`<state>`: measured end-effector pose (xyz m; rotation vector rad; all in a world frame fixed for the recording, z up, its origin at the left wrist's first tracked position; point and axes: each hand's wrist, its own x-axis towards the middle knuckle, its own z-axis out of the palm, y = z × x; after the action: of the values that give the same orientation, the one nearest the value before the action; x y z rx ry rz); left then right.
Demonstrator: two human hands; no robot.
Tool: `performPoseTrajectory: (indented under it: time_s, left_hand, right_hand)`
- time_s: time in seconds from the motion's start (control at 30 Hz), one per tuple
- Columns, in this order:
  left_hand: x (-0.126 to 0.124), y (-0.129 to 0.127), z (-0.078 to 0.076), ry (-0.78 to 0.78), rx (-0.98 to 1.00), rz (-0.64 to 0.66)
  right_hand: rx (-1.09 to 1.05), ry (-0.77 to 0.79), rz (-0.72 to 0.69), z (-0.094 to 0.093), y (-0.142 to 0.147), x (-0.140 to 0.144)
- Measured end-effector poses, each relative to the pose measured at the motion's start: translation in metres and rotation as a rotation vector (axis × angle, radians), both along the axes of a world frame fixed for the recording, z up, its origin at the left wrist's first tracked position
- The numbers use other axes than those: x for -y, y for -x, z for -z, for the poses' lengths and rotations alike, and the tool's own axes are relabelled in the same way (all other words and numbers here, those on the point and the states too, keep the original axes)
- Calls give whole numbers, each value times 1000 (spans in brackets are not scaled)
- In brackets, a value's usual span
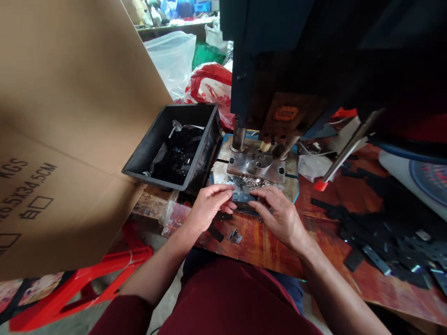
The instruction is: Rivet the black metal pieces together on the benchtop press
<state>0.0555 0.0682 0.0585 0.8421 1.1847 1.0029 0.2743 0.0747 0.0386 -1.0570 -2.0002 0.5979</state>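
A small flat dark plate spans the gap between my two hands, just in front of the press's metal die. My left hand pinches its left end between thumb and fingers. At the right end, my right hand grips it with thumb below and fingers above. Shiny metal scraps lie on the die bed behind the plate. On the wooden bench below my hands are a dark strip and a small metal piece.
The press body hangs over the die, with a red-tipped lever at right. A black bin holding dark parts stands left, beside a large cardboard box. Several dark plates are piled on the right. A red stool stands lower left.
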Motion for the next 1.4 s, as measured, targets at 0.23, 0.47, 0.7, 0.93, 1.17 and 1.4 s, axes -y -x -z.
performPoseTrajectory:
  time_s: [0.23,0.47,0.7,0.93,1.17,1.4]
  left_hand:
    - [-26,-18,-10,-134,-124,25]
    - [-88,-39,-24,-380,-302,-4]
    - [-124,-43,-17,-511,-584,-24]
    - [-122,-41,-10,-549,-608,-2]
    - [-121,-41,-8,-737,-763,77]
    - [-91,-32,-13,-731,-651,-52]
  right_hand:
    - [16,-17,83,-10,-9,-18]
    - [-62,-21,235,-23,-22,-82]
    - [-23,28,226,-18,-28,-112]
    - [211,-165,174,-22,-33,-102]
    - [591,-374,245,-27,-26,-93]
    - [215,-279,333,-16,-32,-81]
